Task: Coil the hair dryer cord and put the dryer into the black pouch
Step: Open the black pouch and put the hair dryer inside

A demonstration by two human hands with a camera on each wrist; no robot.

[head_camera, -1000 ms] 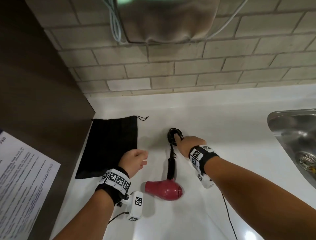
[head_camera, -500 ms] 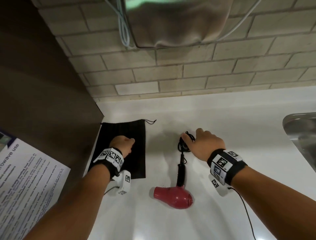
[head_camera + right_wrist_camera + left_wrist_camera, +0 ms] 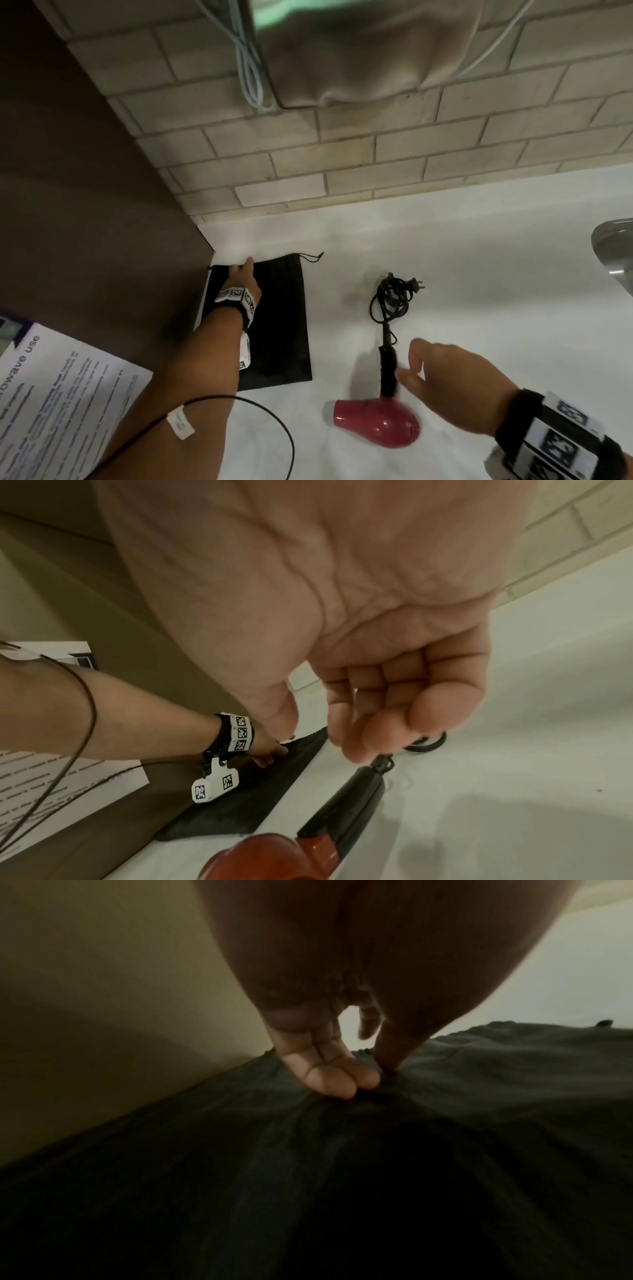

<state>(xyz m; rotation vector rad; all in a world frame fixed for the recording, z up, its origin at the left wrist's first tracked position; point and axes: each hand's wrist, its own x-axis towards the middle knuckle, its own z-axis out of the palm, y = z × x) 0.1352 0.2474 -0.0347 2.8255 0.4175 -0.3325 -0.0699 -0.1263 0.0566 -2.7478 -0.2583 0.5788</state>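
Observation:
A red hair dryer (image 3: 376, 423) lies on the white counter, its black handle (image 3: 387, 373) pointing toward the wall. Its black cord (image 3: 390, 301) sits coiled beyond the handle, the plug (image 3: 416, 284) sticking out to the right. My right hand (image 3: 411, 361) hovers just right of the handle with fingers loosely curled and holds nothing; the right wrist view shows this hand (image 3: 318, 739) above the handle (image 3: 346, 810). The black pouch (image 3: 274, 325) lies flat at the left. My left hand (image 3: 244, 274) is at its top edge, where fingertips (image 3: 329, 1080) and thumb pinch the pouch fabric (image 3: 479, 1096).
A dark brown panel (image 3: 85, 205) stands against the pouch's left side, with a printed sheet (image 3: 51, 394) on it. A steel sink (image 3: 613, 240) is at the right edge. The tiled wall (image 3: 376, 154) runs behind. A thin black wire (image 3: 274, 421) loops over the counter near my left forearm.
My left hand slid from the pouch's middle to its top edge and pinched the fabric. My right hand let go of the coiled cord and drew back beside the handle.

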